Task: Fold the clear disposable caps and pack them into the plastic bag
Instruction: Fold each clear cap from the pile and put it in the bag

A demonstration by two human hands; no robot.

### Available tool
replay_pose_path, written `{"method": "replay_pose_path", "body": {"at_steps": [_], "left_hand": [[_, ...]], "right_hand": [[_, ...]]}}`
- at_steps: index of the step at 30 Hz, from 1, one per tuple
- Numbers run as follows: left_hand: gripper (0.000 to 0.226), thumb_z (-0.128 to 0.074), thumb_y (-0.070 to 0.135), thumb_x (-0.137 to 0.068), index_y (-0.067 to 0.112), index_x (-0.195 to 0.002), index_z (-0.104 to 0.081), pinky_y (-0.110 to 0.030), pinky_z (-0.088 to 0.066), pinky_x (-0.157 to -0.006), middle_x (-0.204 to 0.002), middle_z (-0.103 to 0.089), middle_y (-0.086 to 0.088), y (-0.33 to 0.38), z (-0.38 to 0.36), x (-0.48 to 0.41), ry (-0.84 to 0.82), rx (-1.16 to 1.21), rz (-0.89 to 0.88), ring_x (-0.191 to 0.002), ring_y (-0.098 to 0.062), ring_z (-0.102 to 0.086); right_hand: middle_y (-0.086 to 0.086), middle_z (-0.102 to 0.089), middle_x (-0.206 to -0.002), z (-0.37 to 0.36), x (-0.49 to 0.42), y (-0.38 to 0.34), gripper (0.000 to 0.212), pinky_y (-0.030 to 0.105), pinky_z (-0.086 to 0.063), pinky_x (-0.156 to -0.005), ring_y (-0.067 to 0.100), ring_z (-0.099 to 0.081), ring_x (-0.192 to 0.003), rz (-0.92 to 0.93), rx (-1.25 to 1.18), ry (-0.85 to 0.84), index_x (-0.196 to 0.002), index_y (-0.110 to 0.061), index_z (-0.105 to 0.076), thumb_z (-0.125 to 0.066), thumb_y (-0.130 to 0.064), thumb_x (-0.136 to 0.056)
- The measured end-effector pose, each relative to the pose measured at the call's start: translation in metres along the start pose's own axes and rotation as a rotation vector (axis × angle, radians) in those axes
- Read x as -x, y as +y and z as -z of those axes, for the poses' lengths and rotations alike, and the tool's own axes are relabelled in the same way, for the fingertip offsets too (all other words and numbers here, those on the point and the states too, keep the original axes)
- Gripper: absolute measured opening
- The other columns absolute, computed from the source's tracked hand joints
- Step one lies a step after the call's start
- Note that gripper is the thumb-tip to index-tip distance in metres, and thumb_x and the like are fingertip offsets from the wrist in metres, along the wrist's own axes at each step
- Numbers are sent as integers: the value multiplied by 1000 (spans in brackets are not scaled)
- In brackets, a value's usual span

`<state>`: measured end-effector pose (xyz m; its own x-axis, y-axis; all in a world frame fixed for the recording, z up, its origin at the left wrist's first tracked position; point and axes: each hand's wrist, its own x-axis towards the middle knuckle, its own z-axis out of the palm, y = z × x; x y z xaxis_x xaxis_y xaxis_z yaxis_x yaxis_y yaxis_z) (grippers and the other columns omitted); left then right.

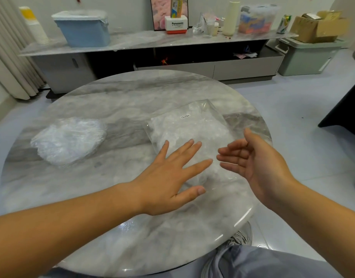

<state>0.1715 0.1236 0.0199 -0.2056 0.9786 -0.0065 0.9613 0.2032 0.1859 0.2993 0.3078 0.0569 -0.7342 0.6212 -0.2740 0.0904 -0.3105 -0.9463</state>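
Your 2 hands are spread: left hand (168, 175) flat on the plastic bag (189, 133) mid-frame, right hand (258, 163) beside it. Caps (67, 140) pile left on the round marble worktop (132, 97); sideboard (152, 40) behind.

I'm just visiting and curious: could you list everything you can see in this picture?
Table: one, grey marble, round, before the person.
Plastic bag: one, clear, filled with caps, right of centre on the table.
Loose caps: one pile, clear, left on the table.
Sideboard: one, grey-topped, along the far wall.
Bin: one, blue, left on the sideboard.
Cardboard box: one, brown, sideboard's right end.
Can: one, green, beside the cardboard box.
Crate: one, pale green, floor at right.
Left hand: one, bare, fingers spread over the bag.
Right hand: one, bare, empty, by the bag's right side.
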Motion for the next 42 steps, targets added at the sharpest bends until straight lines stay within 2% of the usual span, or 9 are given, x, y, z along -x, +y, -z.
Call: {"method": "replay_pose_path", "body": {"at_steps": [4, 14, 20, 23, 26, 30, 33, 37, 42], "left_hand": [[67, -13, 66, -100, 41, -159, 5, -44, 8, -126, -169, 9, 10, -19, 13, 18, 89, 84, 16, -152, -3, 17], [73, -15, 63, -99, 22, -160, -21, -43, 5, -126, -169, 5, -13, -150, 4, 105, -22, -96, 835, -156, -26, 10], [60, -24, 55, -105, 18, -148, -44, -41, -5, -126, -168, -16, -8, -185, -4, 126, 18, 125, 888, -155, -23, -8], [41, -30, 51, -105, 22, -81, -46, -41, -36, -104, -110, -57, 2, -190, 0, 127, 157, 127, 870, -115, -26, -51], [43, -34, 50, -105, 24, -70, -30, -39, -40, -91, -80, -39, 7, -192, 1, 130, 233, 119, 854, -85, -20, -45], [40, -33, 49, -104, 20, -88, -55, -39, -36, -103, -110, -54, 4, -198, -3, 135, 227, 112, 825, -114, -23, -48], [50, -31, 51, -105, 22, -137, -57, -42, -14, -121, -165, -21, -2, -197, -2, 139, 228, 147, 843, -153, -21, -11], [59, -23, 58, -105, 27, -152, -42, -42, 3, -123, -170, 2, 3, -205, 4, 138, 142, 244, 902, -155, -13, 9], [55, -25, 51, -106, 15, -128, -61, -36, -14, -110, -150, -44, 3, -211, 3, 134, 108, 206, 922, -147, -18, -22]], "right_hand": [[20, -75, -86, -20, -2, -9, 46, 46, -59, -78, 36, -75, -85, 77, 40, -92, -95, -2, -64, -42, -40, -106], [-13, -69, -117, -124, -3, 41, 27, 34, -53, -101, 2, -64, -111, 79, 568, -579, -109, -34, -68, -48, -50, -101], [-22, -60, -126, -170, -24, 83, 37, 29, -41, -104, 1, -55, -119, 194, 935, -654, -118, -41, -61, -41, -65, -97], [-16, -57, -131, -178, -33, 88, 49, 28, -40, -101, 6, -53, -121, 245, 1029, -604, -126, -36, -59, -37, -67, -95], [-12, -59, -126, -172, -43, 88, 54, 27, -40, -96, 8, -54, -117, 319, 1107, -537, -124, -32, -61, -33, -67, -94], [-9, -63, -121, -160, -58, 88, 63, 32, -45, -97, 11, -57, -113, 347, 1129, -463, -120, -28, -64, -31, -73, -90], [-7, -64, -115, -158, -65, 87, 53, 30, -43, -89, 12, -58, -106, 366, 1150, -427, -115, -24, -65, -35, -63, -96], [-7, -65, -107, -153, -66, 90, 45, 27, -41, -83, 12, -60, -100, 378, 1169, -427, -107, -28, -64, -36, -61, -97], [-10, -65, -111, -146, -63, 87, 46, 31, -48, -91, 10, -60, -105, 385, 1171, -453, -114, -27, -65, -36, -59, -99]]}}
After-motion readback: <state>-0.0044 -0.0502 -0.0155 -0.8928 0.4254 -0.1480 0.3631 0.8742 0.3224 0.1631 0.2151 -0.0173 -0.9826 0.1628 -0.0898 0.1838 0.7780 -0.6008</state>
